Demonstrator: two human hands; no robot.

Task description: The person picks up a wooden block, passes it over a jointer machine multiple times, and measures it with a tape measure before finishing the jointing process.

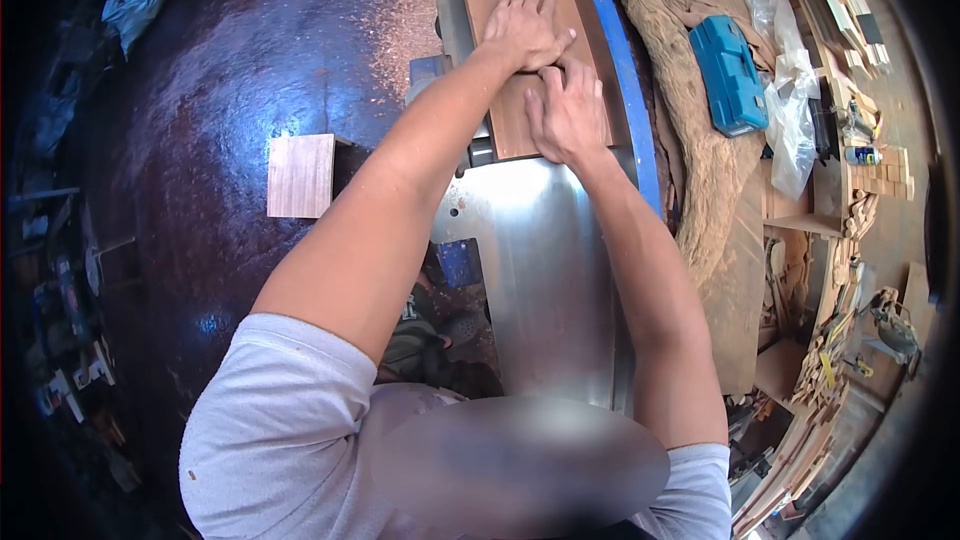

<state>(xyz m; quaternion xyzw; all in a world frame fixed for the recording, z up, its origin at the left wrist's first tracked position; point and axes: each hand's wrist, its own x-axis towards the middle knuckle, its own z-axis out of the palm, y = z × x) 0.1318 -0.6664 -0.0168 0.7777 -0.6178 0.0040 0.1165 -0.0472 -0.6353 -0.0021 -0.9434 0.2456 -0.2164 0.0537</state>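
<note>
Your left hand (525, 28) lies palm down on the far part of a flat brown wooden board (510, 130), its fingers straight, a little spread and pointing away from you. Your right hand (573, 118) rests nearer you on the same board, just beside the left wrist — its fingers are bent, and whether they grip anything you cannot tell from here. The board lies on the smooth metal bed (545, 240) of a woodworking machine, alongside a long blue-edged fence (628, 80) on your right.

Beyond that fence runs a rough, live-edged timber slab (655, 60), with a teal tool case (728, 75) and crumpled clear plastic (795, 120) near it. Offcuts (885, 175) are stacked farther right. To your left, a pale square-topped wooden piece (300, 176) stands well apart from the machine — wood shavings (402, 35) are scattered over the dark floor (190, 140) beyond it.
</note>
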